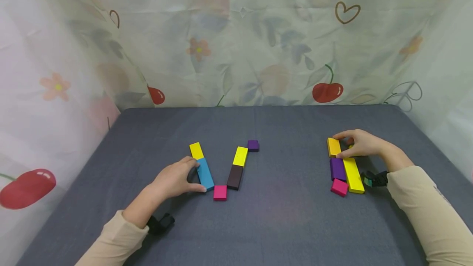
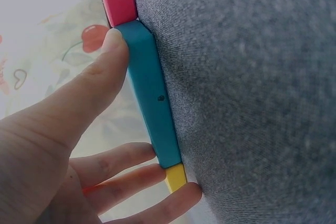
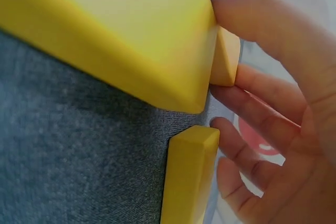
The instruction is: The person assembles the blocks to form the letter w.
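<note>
My left hand [image 1: 175,180] spans a long blue block [image 1: 205,175], its thumb at the near end and its fingertips by the far end. A short yellow block [image 1: 196,150] continues the line beyond the blue one; a pink block [image 1: 220,192] sits at its near corner. On the right, my right hand [image 1: 363,143] holds an orange-yellow block [image 1: 334,147] between thumb and fingertips. Against that block lie a purple block [image 1: 337,169] and a long yellow block [image 1: 353,175]. Another yellow block [image 3: 190,177] lies under the right hand's fingers.
Right of the pink block, a dark brown block [image 1: 235,177] and a yellow block [image 1: 240,156] form a slanting line, with a small purple block [image 1: 253,145] at its far end. Another pink block [image 1: 339,187] lies in the right cluster. Patterned curtain [image 1: 244,52] hangs behind the grey tabletop [image 1: 273,225].
</note>
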`<state>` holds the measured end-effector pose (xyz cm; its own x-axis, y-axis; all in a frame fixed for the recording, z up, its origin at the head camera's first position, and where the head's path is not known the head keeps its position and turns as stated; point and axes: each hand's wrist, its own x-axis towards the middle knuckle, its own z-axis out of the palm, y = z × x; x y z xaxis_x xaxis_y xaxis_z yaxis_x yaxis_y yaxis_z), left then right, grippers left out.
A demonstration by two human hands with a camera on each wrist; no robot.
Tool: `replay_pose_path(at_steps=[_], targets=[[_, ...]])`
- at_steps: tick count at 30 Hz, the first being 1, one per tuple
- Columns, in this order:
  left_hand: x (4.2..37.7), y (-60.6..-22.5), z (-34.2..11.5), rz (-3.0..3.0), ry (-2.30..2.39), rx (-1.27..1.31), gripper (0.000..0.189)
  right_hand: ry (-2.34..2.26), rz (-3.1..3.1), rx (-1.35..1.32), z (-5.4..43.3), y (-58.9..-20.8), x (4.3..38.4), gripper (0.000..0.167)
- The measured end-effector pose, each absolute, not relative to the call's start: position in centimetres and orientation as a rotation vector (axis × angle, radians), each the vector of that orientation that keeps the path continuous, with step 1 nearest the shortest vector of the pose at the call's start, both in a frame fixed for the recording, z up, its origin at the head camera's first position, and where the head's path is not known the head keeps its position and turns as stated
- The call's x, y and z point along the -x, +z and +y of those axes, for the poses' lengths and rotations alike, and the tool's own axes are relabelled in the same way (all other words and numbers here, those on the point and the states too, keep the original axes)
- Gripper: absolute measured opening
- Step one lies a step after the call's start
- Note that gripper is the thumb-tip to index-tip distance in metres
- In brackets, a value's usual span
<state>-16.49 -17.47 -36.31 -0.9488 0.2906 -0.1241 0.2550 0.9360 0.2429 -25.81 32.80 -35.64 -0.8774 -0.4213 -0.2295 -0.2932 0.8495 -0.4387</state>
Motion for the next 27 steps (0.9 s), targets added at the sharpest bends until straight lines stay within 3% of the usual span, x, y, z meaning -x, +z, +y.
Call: replay_pose_path(at_steps=[27], targets=[[16.5,-36.2,-17.4,2.945,0.337,-0.418,0.075,-0.595,2.813,0.652,30.2,-34.3,25.2,0.063]])
